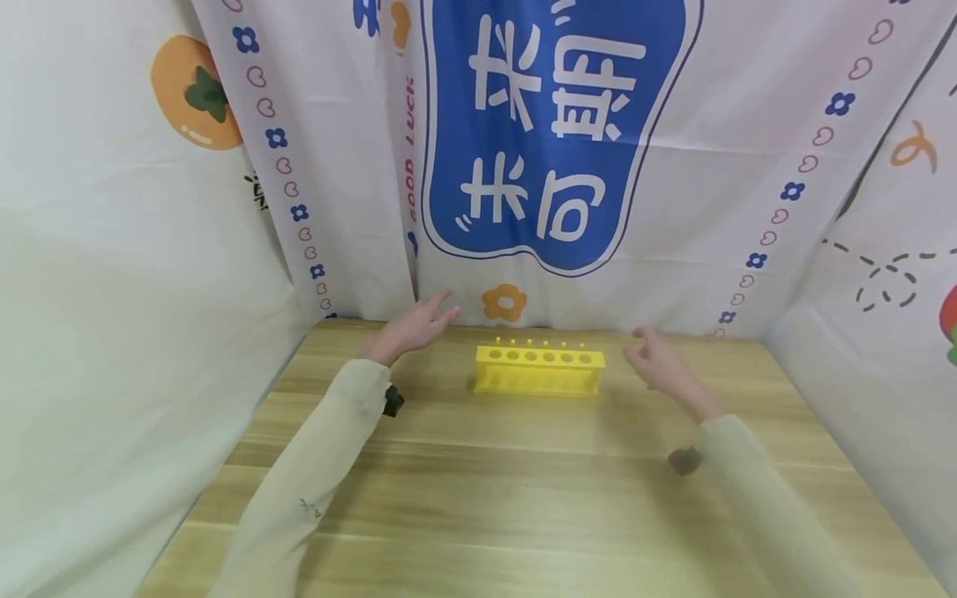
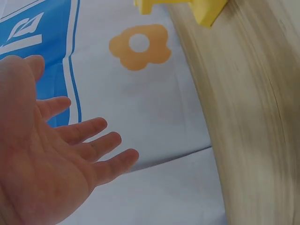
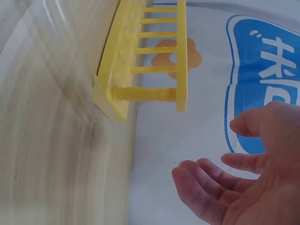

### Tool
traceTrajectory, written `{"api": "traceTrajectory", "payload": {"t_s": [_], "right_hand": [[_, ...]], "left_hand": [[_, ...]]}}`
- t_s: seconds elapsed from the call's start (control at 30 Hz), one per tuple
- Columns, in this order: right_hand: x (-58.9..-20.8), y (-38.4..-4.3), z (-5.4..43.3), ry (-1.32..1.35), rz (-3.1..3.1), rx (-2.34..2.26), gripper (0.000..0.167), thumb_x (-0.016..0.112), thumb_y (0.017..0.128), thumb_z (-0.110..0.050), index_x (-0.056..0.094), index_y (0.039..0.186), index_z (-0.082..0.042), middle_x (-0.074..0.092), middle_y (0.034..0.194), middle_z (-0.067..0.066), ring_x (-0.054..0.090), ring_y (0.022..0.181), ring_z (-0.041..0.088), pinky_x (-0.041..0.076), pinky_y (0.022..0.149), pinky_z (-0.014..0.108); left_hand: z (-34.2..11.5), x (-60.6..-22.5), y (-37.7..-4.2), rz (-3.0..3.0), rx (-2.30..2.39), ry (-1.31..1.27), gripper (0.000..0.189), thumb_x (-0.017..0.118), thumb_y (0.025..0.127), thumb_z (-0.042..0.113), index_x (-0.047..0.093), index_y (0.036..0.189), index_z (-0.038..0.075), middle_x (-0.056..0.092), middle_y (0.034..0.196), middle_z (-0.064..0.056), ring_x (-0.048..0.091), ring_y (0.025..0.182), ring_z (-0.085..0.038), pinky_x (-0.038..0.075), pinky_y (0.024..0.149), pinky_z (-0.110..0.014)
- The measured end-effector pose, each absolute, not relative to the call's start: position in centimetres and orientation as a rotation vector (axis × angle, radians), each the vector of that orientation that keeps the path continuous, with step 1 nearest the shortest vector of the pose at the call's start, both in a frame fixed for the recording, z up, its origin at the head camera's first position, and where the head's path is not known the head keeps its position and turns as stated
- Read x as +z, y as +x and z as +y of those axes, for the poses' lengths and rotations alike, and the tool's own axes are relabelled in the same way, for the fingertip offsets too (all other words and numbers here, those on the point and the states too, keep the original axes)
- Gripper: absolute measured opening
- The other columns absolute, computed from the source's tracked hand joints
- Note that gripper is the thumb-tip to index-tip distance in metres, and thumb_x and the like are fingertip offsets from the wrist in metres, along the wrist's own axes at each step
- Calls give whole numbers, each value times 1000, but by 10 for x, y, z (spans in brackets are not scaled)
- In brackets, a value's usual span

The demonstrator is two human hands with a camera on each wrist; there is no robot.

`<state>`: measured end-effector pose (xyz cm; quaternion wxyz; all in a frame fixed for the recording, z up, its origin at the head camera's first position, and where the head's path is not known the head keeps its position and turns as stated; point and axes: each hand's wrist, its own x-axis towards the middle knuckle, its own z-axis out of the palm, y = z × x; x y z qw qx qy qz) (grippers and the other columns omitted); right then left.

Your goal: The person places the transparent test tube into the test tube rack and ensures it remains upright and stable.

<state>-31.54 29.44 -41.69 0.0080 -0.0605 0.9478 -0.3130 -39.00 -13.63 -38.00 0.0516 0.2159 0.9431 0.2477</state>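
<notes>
A yellow test-tube rack [image 1: 539,370] with a row of holes and pegs stands near the back of the wooden table [image 1: 523,498]. My left hand [image 1: 415,325] hovers left of the rack with straight, spread fingers, holding nothing; in the left wrist view its open palm [image 2: 51,159] faces the cloth and a rack corner [image 2: 187,9] shows at the top. My right hand [image 1: 660,365] hovers just right of the rack, fingers relaxed and empty. The right wrist view shows that hand [image 3: 243,183] apart from the rack's end [image 3: 150,65].
Printed cloth walls [image 1: 553,149] close in the table at the back and on both sides. Bare wood stretches from the rack toward me. Both arms wear pale sleeves with a dark wrist device [image 1: 391,402].
</notes>
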Motion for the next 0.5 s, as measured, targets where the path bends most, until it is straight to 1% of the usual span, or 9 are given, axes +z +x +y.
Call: {"api": "traceTrajectory", "payload": {"t_s": [0.07, 0.13, 0.27, 0.33, 0.5], "right_hand": [[-419, -314, 295, -178, 2939, -1014, 58, 46, 103, -35, 30, 144, 3, 61, 109, 29, 61, 70, 24, 55, 58, 32], [-421, -313, 295, -166, 2914, -1048, 57, 46, 103, -34, 33, 142, 4, 61, 111, 31, 63, 74, 27, 57, 60, 34], [-428, -314, 294, -146, 2862, -1110, 57, 46, 103, -34, 34, 141, 6, 59, 115, 34, 65, 83, 35, 60, 64, 40], [-433, -315, 293, -134, 2839, -1144, 57, 46, 102, -34, 34, 141, 6, 58, 118, 35, 65, 84, 36, 60, 65, 43], [-442, -314, 290, -114, 2782, -1222, 55, 47, 103, -30, 33, 142, 6, 57, 120, 38, 66, 78, 36, 60, 66, 48]], "left_hand": [[-134, -384, -388, 2847, 808, 660, 68, 30, 104, 52, 17, 157, 10, 20, 163, -15, 24, 149, -35, 20, 122, -50], [-132, -388, -386, 2816, 853, 658, 70, 29, 104, 54, 15, 157, 12, 18, 164, -13, 23, 149, -34, 20, 123, -49], [-130, -396, -382, 2774, 943, 648, 68, 31, 104, 52, 17, 157, 12, 20, 163, -13, 23, 150, -33, 20, 122, -50], [-130, -400, -381, 2763, 976, 642, 67, 32, 104, 51, 17, 157, 11, 22, 163, -14, 25, 148, -34, 21, 122, -50], [-131, -416, -379, 2716, 1068, 637, 73, 32, 103, 56, 15, 157, 10, 29, 160, -17, 35, 144, -35, 26, 120, -51]]}}
